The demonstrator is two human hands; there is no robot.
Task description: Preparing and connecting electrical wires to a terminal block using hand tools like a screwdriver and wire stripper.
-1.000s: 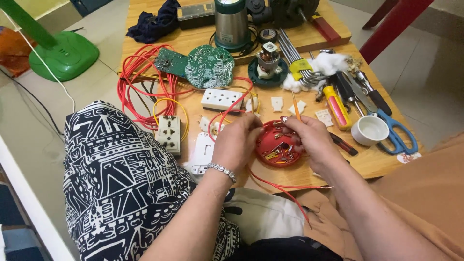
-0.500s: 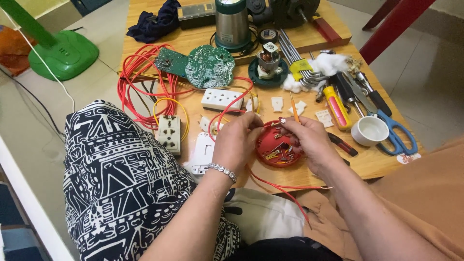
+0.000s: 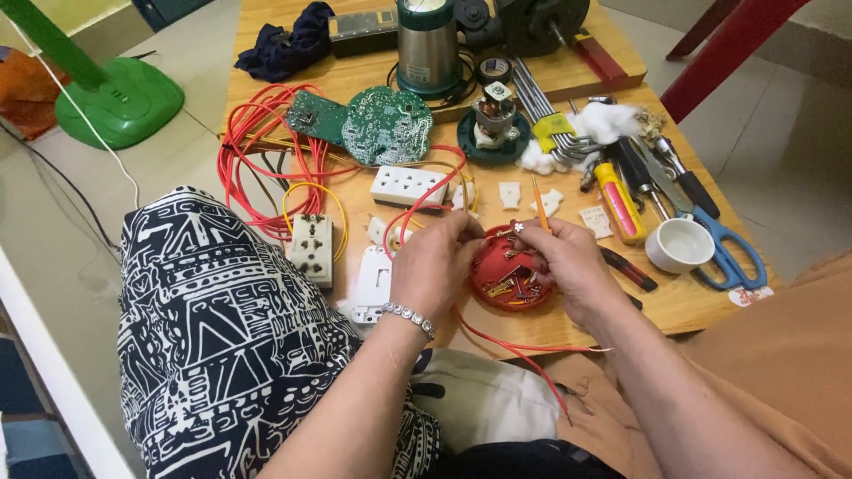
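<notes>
Red round socket base point(image 3: 508, 277) gripped by left hand point(image 3: 435, 266), right hand point(image 3: 568, 266); cluttered wooden table point(image 3: 701, 306), tiled floor.

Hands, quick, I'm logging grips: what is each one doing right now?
Left hand: fingers closed, pinching at the rim of the red round socket base.
Right hand: closed on a thin orange-handled screwdriver, resting on the base.

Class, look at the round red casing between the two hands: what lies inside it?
Inside the round red casing lie brass-coloured metal contacts and small fittings. The left hand and right hand cover its edges, so what lies there is hidden.
</notes>
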